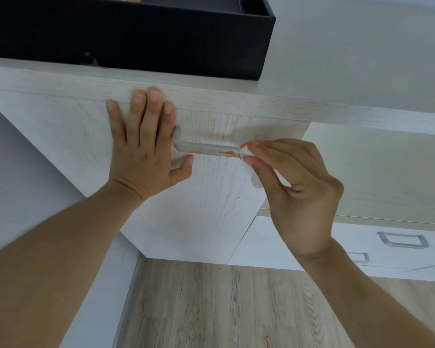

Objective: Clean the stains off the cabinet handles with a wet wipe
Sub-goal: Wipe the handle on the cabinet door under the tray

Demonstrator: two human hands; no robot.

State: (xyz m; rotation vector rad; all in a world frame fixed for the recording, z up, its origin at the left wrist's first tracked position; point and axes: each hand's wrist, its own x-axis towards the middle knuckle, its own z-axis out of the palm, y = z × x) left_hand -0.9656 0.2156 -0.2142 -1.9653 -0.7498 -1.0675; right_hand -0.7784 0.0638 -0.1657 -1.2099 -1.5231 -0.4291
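- Left hand point(146, 144): fingers straight, slightly spread, flat on cabinet door point(199, 197), just left of the handle point(206, 148).
- Right hand point(294, 187): thumb and fingertips pinch wet wipe point(245, 151) against the handle's right part.
- Orange stain point(229, 153) beside the wipe.
- Handle's right end hidden by the right hand.

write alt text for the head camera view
A right hand pinches a white wet wipe against an orange stain on a metal cabinet handle, while the left hand rests flat on the pale wood door.
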